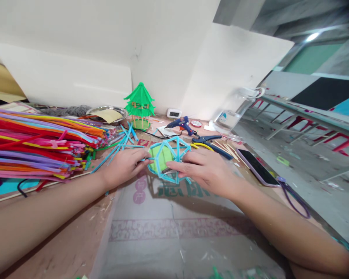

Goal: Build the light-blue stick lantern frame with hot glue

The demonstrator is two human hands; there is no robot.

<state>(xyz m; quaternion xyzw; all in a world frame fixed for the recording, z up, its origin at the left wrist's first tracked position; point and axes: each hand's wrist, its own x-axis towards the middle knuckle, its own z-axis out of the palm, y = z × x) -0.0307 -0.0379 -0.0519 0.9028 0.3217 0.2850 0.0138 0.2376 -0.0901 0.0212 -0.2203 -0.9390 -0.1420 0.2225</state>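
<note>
A light blue pipe-cleaner frame (pixel 174 149) with a green panel inside it sits between my hands on the cardboard sheet (pixel 168 224). My left hand (pixel 123 166) pinches the frame's left edge with curled fingers. My right hand (pixel 205 168) grips the frame's lower right side, thumb and fingers pressed on the blue rods. Loose blue pipe cleaners (pixel 120 145) lie just behind my left hand.
A big stack of coloured pipe cleaners (pixel 37 143) fills the left. A green pagoda model (pixel 139 104), a metal bowl (pixel 107 114), a blue glue gun (pixel 182 124), pliers (pixel 212 143), wooden sticks (pixel 229 149) and a phone (pixel 257 167) lie behind and right. White boards stand at the back.
</note>
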